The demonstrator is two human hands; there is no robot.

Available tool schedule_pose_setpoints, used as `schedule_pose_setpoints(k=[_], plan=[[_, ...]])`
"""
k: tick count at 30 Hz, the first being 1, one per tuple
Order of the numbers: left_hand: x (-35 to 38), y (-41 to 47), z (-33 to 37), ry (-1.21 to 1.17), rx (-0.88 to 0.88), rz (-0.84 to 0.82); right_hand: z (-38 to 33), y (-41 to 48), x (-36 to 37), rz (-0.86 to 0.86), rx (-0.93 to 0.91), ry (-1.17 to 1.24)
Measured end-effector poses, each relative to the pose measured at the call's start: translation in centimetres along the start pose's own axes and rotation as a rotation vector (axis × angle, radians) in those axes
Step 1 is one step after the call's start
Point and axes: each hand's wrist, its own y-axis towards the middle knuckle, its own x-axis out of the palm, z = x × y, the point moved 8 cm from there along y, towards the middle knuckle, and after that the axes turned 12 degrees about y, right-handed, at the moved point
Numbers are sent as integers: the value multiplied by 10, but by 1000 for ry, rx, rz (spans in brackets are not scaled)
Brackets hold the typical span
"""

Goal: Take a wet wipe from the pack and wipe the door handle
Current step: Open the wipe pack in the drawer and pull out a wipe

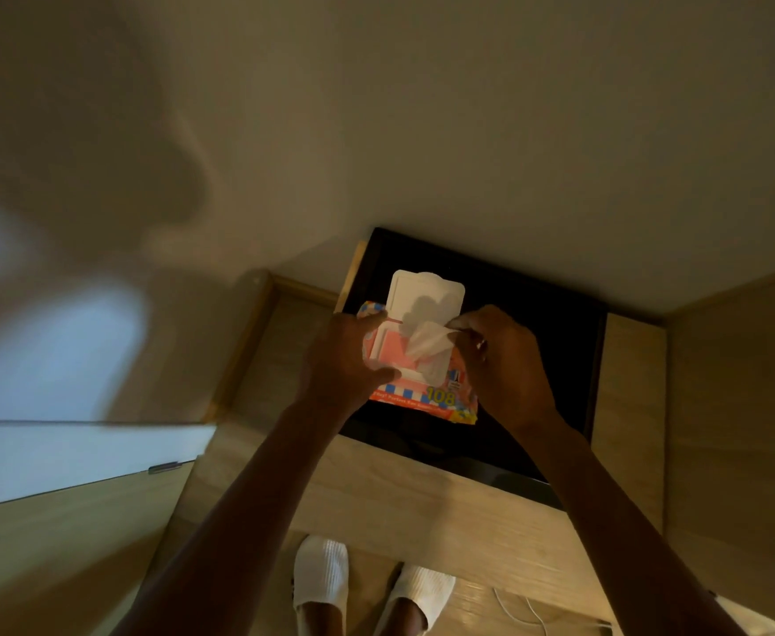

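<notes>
A pink and orange wet wipe pack [427, 397] lies on a black surface [555, 342], its white lid [426, 293] flipped up. My left hand [346, 360] presses on the pack's left side, thumb and fingers around it. My right hand [505, 360] pinches a white wet wipe [429, 344] that sticks partway out of the pack's opening. No door handle is clearly visible; a small metal fitting [164, 467] shows on a pale door edge at the left.
The black surface tops a light wooden cabinet [422, 502] against a plain wall. A pale door or panel [78, 456] stands at the left. My feet in white slippers [321, 571] are on the wooden floor, with a white cable [519, 608] nearby.
</notes>
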Motion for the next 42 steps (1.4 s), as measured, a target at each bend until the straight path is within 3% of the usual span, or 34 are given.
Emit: schedule_pose_setpoints(k=[6, 15, 23, 31, 35, 42], plan=[[3, -3, -7, 2, 3, -9, -5, 2, -3, -34, 48, 26], [2, -3, -6, -33, -34, 0, -23, 11, -19, -47, -40, 22], [5, -3, -6, -25, -40, -4, -54, 21, -72, 253, -98, 212], [8, -8, -6, -76, -51, -9, -51, 28, -74, 253, -49, 301], [10, -11, -8, -44, -41, -9, -38, 25, -82, 330, 47, 358], [12, -8, -9, -26, -24, -35, 14, 8, -94, 515, 449, 699]])
